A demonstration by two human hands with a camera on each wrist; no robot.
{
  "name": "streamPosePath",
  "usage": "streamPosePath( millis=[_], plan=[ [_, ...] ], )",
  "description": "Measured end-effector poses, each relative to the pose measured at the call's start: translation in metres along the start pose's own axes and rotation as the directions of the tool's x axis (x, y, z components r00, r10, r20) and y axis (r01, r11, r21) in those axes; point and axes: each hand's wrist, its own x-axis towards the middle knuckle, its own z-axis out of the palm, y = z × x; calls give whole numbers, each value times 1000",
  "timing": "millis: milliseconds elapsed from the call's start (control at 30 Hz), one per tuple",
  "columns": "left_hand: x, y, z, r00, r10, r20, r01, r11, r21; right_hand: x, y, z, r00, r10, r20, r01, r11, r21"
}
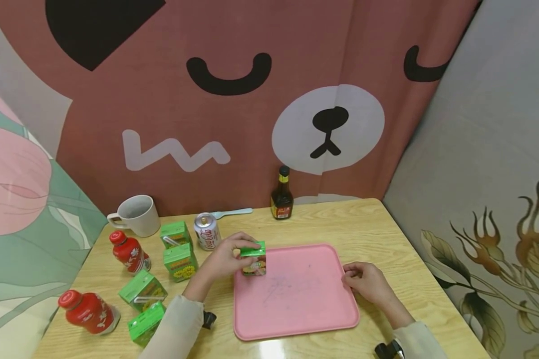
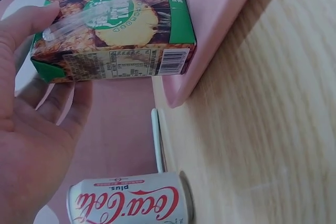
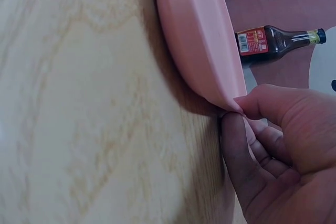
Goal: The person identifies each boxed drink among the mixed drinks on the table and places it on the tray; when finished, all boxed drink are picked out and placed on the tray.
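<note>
green-topped juice carton [image 1: 254,264]: located at the far left corner of the pink tray [image 1: 296,299], upright, long axis vertical. the left hand [image 1: 231,254] holds it from the left side, with the thumb on one face and the fingers behind; the grip is only as wide as the carton body. the carton therefore lies directly to the right of the left palm. the left hand is the nearer hand; the right hand is well apart, across the tray's width.

the carton base is at the tray surface; whether full contact is made cannot be confirmed from these views. most of the tray floor extends to the right of the carton and toward the person. the long axis of the tray runs left to right.

right hand [image 1: 370,283]: thumb and finger closely pinched on the right rim of the tray, opposite the carton side.

adjacent items: the cola can [image 1: 206,232] stands left of the carton, near the left hand; the dark sauce bottle [image 1: 282,199] stands beyond the tray.
</note>
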Motion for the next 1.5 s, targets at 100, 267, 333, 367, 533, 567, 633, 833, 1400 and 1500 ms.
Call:
streamPosePath(
  millis=[100, 267, 333, 367, 533, 567, 633, 833, 1400, 1500],
  plan=[
    [-5, 4, 1, 1000, -7, 6, 7, 1000, -15, -3, 1, -1, 1000, 7, -2, -7, 1000, -14],
    [-27, 18, -5, 1000, -9, 3, 9, 1000, 26, -11, 3, -1, 999, 46, 2, -46, 999, 8],
    [-43, 24, -13, 1000, 0, -16, 1, 998, 56, -11, 5, 1, 999, 32, 12, -32, 999, 17],
    [-51, 26, -17, 1000, 12, -27, -11, 998, 64, -10, 5, 1, 1000, 25, 13, -26, 1000, 14],
    [-93, 31, -41, 997, -7, -80, 16, 992, 121, -7, 6, 4, 1000, 29, -2, -29, 1000, 3],
    [-100, 31, -46, 996, -21, -89, 34, 990, 140, -6, 6, 4, 999, 32, -3, -32, 999, 6],
    [-116, 32, -56, 993, -53, -109, 72, 981, 181, -6, 6, 4, 999, 36, 0, -36, 999, 19],
    [-164, 28, -81, 977, -140, -162, 180, 946, 270, -5, 4, 3, 1000, 31, 4, -31, 999, 10],
    [-231, -2, -72, 943, -131, -307, 202, 956, 214, -1, -1, 2, 998, 54, 13, -54, 998, 14],
    [-235, -5, -70, 940, -113, -322, 186, 961, 207, 0, -1, 2, 999, 53, 9, -53, 998, 17]
  ],
)
